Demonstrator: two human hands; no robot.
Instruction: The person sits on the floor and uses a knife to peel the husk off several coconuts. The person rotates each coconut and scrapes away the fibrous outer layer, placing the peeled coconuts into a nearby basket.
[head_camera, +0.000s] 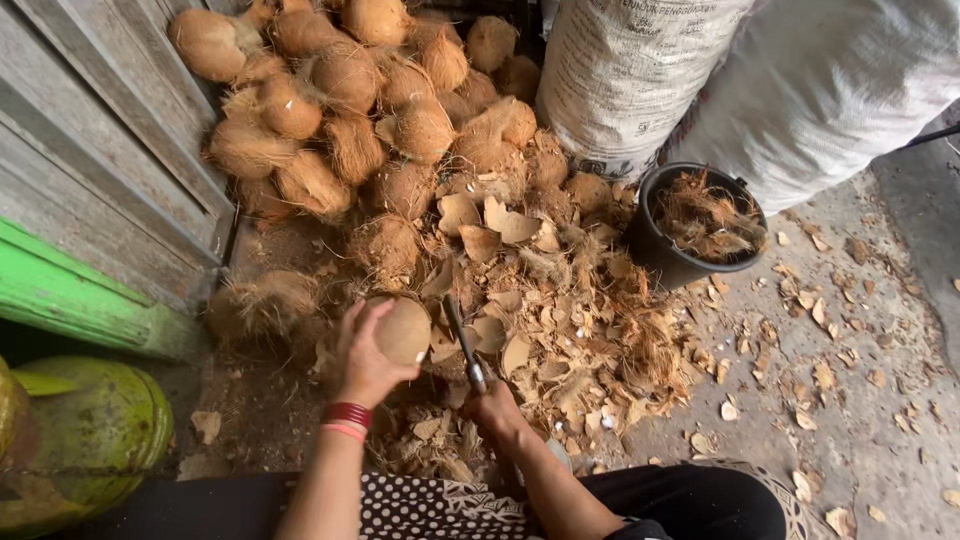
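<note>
So the left hand (362, 362) is wrapped around a coconut (402, 330), with the right hand (495, 405) just to its right gripping a knife (464, 348) whose blade points away from the person, beside the nut. Behind them there's a pile of coconuts (350, 100) stacked against a wooden wall (90, 150) on the left. Husk scraps (560, 310) lie in front of the pile, a bucket (690, 230) sits to the right with sacks (720, 80) behind it.
</note>
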